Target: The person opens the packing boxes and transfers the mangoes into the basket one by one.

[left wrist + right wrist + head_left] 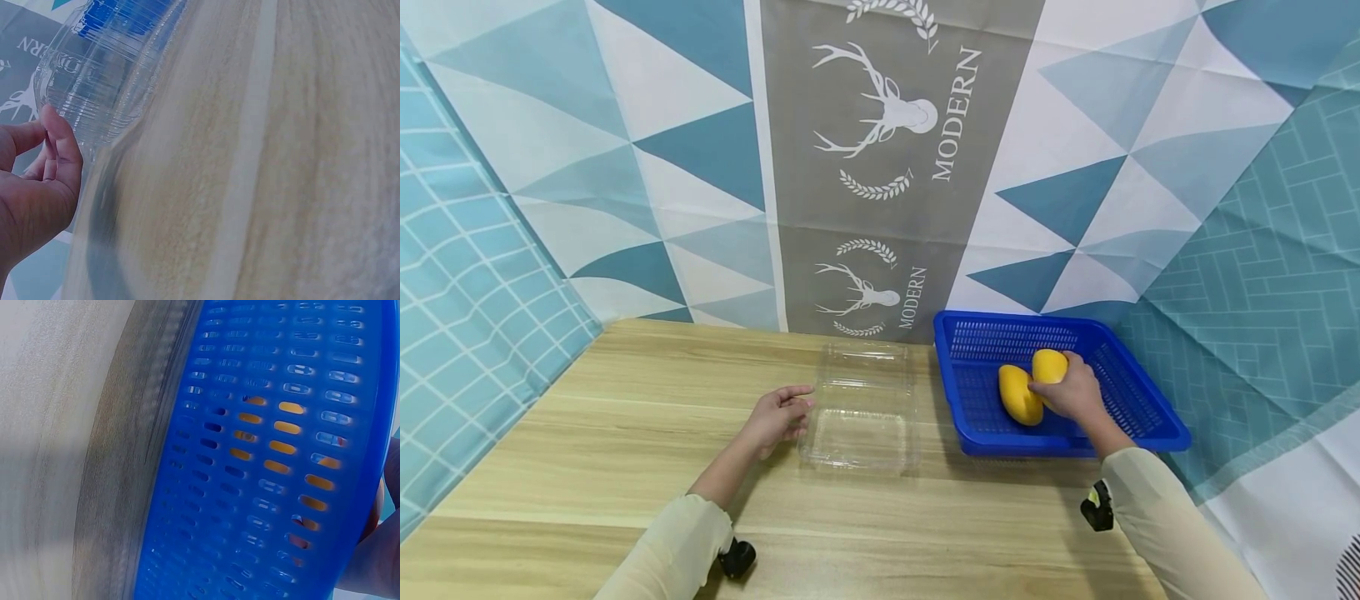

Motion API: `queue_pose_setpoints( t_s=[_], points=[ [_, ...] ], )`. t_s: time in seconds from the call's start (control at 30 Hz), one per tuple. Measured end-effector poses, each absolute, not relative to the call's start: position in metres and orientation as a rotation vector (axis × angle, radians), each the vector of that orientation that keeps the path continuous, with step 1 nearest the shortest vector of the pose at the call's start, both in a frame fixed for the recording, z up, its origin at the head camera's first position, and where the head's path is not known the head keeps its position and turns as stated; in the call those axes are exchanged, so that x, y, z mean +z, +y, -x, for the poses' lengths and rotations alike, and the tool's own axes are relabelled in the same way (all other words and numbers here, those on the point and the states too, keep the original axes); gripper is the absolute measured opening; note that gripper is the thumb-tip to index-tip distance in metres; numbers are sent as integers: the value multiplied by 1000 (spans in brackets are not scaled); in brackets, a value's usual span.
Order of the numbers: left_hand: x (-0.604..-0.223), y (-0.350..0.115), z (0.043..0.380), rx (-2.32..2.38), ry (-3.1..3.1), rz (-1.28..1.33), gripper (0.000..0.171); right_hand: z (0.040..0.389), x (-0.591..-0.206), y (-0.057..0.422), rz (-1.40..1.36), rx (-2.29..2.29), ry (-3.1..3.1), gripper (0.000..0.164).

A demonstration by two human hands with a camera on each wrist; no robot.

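My right hand [1075,390] reaches into the blue plastic basket [958,417] and grips a yellow mango [1049,365] with thumb and fingers. A second yellow mango [1019,395] lies beside it in the basket. In the right wrist view, the basket wall [250,506] hides most of the hand, and yellow shows through its slots. My left hand [778,419] is at the left edge of a clear plastic clamshell box [861,437], which lies with its lid folded back. Its fingers are loosely bent, with the fingertips [50,115] by the box edge; firm contact cannot be told.
A light wood-grain table [625,467] carries the box and the basket, the basket standing right of the box. Behind the table hangs a patterned cloth [880,217] with deer prints. Tiled-pattern cloths [467,275] close off both sides.
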State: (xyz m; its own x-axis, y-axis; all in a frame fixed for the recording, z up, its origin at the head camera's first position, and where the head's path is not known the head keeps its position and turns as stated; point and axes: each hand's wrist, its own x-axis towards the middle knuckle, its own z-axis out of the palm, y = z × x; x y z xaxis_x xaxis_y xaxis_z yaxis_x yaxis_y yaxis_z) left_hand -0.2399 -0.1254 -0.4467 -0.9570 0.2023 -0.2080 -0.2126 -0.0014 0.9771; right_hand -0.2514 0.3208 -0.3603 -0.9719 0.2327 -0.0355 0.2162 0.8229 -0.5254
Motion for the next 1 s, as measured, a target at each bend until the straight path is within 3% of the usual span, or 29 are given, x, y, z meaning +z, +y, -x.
queue_pose_setpoints(
  t_s=[1.0],
  points=[
    [-447, -126, 240, 2049, 1972, 21, 47, 258, -369, 337, 478, 807, -2985, 92]
  ],
)
